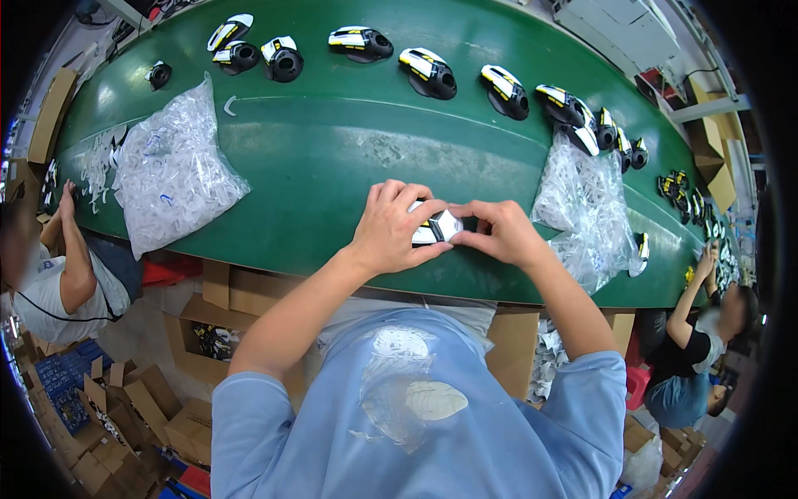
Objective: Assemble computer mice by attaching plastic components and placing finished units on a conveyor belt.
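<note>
Close to the near edge of the green table, my left hand [391,226] is closed around a small white, black and yellow plastic shell [423,234]. Thumb and fingers of my right hand [504,234] pinch the right end of the same shell, where a pale, whitish piece [449,225] shows. Whether that piece is separate or part of the shell, I cannot tell. My fingers cover much of the shell. To the right of my right hand lies a clear plastic bag [573,195] of translucent pieces.
Similar shells [429,73] lie spaced along the far side of the green table [332,166]. A bigger bag of clear parts [170,166] rests at the left. Co-workers sit at both sides, one hand [66,202] visible left. Cardboard boxes [195,337] stand below the table.
</note>
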Demonstrator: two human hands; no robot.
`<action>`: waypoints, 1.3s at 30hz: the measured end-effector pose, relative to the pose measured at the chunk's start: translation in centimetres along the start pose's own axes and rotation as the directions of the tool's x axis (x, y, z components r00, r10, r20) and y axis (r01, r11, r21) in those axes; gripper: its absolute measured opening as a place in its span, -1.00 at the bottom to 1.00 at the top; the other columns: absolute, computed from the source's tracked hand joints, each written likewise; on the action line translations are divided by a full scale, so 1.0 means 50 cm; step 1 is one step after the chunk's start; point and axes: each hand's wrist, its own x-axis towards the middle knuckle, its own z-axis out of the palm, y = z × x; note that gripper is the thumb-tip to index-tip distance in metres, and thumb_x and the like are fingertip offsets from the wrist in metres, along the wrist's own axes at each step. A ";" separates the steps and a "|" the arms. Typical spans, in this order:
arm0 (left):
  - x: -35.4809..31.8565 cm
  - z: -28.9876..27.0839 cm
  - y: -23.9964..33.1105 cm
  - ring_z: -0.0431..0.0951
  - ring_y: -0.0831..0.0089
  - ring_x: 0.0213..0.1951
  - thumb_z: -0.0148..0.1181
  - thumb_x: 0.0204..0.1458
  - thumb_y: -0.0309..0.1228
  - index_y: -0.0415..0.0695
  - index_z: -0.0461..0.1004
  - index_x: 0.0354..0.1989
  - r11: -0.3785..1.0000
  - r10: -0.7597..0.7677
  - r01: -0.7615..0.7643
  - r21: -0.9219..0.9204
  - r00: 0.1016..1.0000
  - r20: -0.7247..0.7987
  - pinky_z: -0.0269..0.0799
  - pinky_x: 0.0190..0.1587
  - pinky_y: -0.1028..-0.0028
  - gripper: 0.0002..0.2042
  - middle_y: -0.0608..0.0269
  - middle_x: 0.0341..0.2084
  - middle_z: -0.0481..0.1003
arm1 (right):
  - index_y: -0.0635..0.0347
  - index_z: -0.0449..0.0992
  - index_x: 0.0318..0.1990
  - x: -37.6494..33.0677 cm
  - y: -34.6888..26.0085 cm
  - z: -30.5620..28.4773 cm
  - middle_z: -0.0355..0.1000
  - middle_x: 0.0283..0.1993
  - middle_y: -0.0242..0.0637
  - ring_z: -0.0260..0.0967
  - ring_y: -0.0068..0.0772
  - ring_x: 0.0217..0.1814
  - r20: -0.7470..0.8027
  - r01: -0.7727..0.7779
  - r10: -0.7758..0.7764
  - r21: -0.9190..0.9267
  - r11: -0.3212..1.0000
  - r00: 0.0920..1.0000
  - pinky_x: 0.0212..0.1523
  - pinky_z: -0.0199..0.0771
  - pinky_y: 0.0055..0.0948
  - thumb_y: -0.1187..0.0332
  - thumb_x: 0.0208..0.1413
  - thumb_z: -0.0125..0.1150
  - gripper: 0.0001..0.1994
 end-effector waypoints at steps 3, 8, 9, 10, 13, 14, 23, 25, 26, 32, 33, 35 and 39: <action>-0.002 0.005 -0.004 0.43 0.19 0.05 0.54 -0.04 0.04 0.06 0.65 0.09 1.000 0.005 -0.005 -0.001 1.000 -0.015 0.27 0.18 0.12 -0.46 0.31 0.00 0.53 | 0.08 0.69 0.20 0.045 -0.013 -0.043 0.71 0.01 -0.11 0.64 -0.07 0.02 0.016 0.178 -0.178 -0.159 0.971 0.984 -0.02 0.64 -0.16 0.19 0.20 0.49 -0.57; -0.003 0.006 -0.009 0.43 0.07 0.10 0.55 -0.05 0.01 0.02 0.61 0.14 1.000 0.008 -0.008 0.001 1.000 -0.009 0.28 0.22 0.05 -0.41 0.25 0.07 0.51 | 0.13 0.47 0.43 0.171 -0.126 0.039 0.37 0.50 0.01 0.34 0.13 0.48 -0.630 0.452 -0.030 0.522 0.723 0.776 0.37 0.43 0.05 0.19 0.29 0.33 -0.42; 0.001 0.016 -0.004 0.42 0.04 0.10 0.57 -0.08 -0.01 0.00 0.59 0.15 0.998 0.062 -0.061 0.012 0.997 -0.050 0.29 0.21 0.01 -0.39 0.21 0.07 0.48 | 0.12 0.46 0.43 0.174 -0.089 0.104 0.35 0.49 0.01 0.30 0.17 0.50 -0.565 0.287 -0.159 0.145 0.947 0.810 0.42 0.35 0.06 0.18 0.30 0.31 -0.43; -0.007 0.025 0.006 0.42 0.04 0.10 0.57 -0.08 -0.01 0.00 0.59 0.15 0.997 0.073 -0.073 -0.001 0.997 -0.038 0.29 0.21 0.01 -0.39 0.21 0.07 0.48 | 0.10 0.45 0.43 0.172 -0.049 0.160 0.33 0.47 0.02 0.27 0.21 0.52 -0.444 0.110 -0.232 -0.283 0.953 0.866 0.47 0.28 0.07 0.18 0.32 0.28 -0.44; -0.009 0.025 -0.010 0.41 0.01 0.14 0.59 -0.12 0.06 -0.24 0.44 0.24 0.999 0.007 -0.006 0.033 1.000 -0.017 0.25 0.25 -0.04 -0.17 0.07 0.10 0.44 | 0.15 0.45 0.40 0.236 -0.123 0.039 0.34 0.42 -0.01 0.27 0.16 0.47 -0.565 0.302 -0.377 -0.226 0.926 0.734 0.46 0.20 0.04 0.11 0.34 0.27 -0.45; -0.026 0.016 0.005 0.41 0.01 0.14 0.59 -0.12 0.06 -0.24 0.44 0.24 1.000 -0.004 0.004 0.014 1.000 0.001 0.25 0.25 -0.04 -0.17 0.07 0.10 0.44 | 0.17 0.45 0.39 0.222 -0.160 0.010 0.34 0.42 -0.01 0.25 0.13 0.46 -0.594 0.350 -0.439 -0.267 0.898 0.674 0.45 0.19 0.02 0.11 0.35 0.27 -0.45; 0.011 0.037 -0.011 0.33 0.06 0.22 0.67 -0.26 0.11 -0.17 0.52 0.12 0.987 -0.071 0.079 0.140 0.996 -0.061 0.14 0.26 -0.01 -0.18 0.10 0.12 0.44 | 0.12 0.42 0.42 0.216 -0.112 0.089 0.31 0.45 -0.05 0.17 0.11 0.55 -0.555 0.286 -0.387 -0.263 0.922 0.736 0.52 0.10 0.14 0.13 0.22 0.36 -0.36; -0.005 0.003 0.021 0.35 0.08 0.19 0.68 -0.26 0.09 -0.15 0.52 0.10 0.982 -0.156 0.159 0.100 0.987 -0.038 0.17 0.25 0.04 -0.20 0.10 0.10 0.43 | 0.16 0.37 0.45 0.208 -0.181 -0.009 0.30 0.46 0.01 0.23 0.12 0.50 -0.622 0.358 -0.396 -0.194 0.914 0.676 0.49 0.19 0.05 0.21 0.30 0.26 -0.41; -0.021 -0.002 0.020 0.35 0.08 0.19 0.68 -0.26 0.09 -0.15 0.52 0.10 0.982 -0.158 0.160 0.104 0.987 -0.031 0.17 0.25 0.04 -0.20 0.10 0.10 0.43 | 0.20 0.35 0.45 0.207 -0.206 -0.046 0.30 0.45 0.03 0.25 0.09 0.49 -0.658 0.397 -0.384 -0.138 0.907 0.648 0.48 0.22 0.00 0.23 0.33 0.22 -0.42; -0.022 -0.018 -0.008 0.43 0.08 0.10 0.64 -0.12 -0.01 -0.09 0.59 0.13 0.999 -0.012 0.013 0.030 0.999 -0.029 0.30 0.16 0.13 -0.34 0.11 0.02 0.49 | 0.37 0.39 0.38 0.031 -0.113 -0.031 0.41 0.34 0.07 0.38 -0.04 0.39 -0.666 0.272 -0.160 0.067 0.960 0.728 0.43 0.33 -0.16 0.40 0.33 0.18 -0.51; -0.020 -0.020 -0.008 0.48 0.08 0.06 0.62 -0.07 -0.04 -0.11 0.61 0.12 0.999 -0.021 0.018 -0.033 0.997 -0.080 0.37 0.13 0.13 -0.38 0.11 -0.02 0.51 | 0.38 0.42 0.35 -0.021 -0.078 -0.014 0.44 0.31 0.07 0.42 0.00 0.37 -0.607 0.151 -0.073 0.078 0.985 0.791 0.42 0.37 -0.16 0.45 0.31 0.18 -0.53; -0.011 -0.050 -0.038 0.52 0.01 0.03 0.60 -0.02 -0.08 -0.16 0.60 0.14 0.987 -0.125 0.109 -0.115 0.981 -0.151 0.42 0.15 0.11 -0.40 0.03 -0.01 0.56 | 0.37 0.50 0.28 -0.104 -0.029 0.047 0.52 0.22 0.03 0.53 0.00 0.24 -0.566 -0.003 0.099 0.167 0.986 0.819 0.30 0.51 -0.15 0.56 0.25 0.22 -0.58; 0.096 -0.153 -0.177 0.54 -0.09 0.05 0.52 0.09 -0.09 -0.24 0.55 0.18 0.963 -0.220 0.264 0.062 0.893 -0.392 0.45 0.18 0.07 -0.41 -0.09 0.02 0.58 | 0.35 0.58 0.09 -0.196 0.003 0.123 0.58 0.09 0.04 0.56 0.06 0.14 -0.560 -0.079 0.158 0.163 0.983 0.813 0.23 0.53 -0.15 0.52 0.21 0.32 -0.70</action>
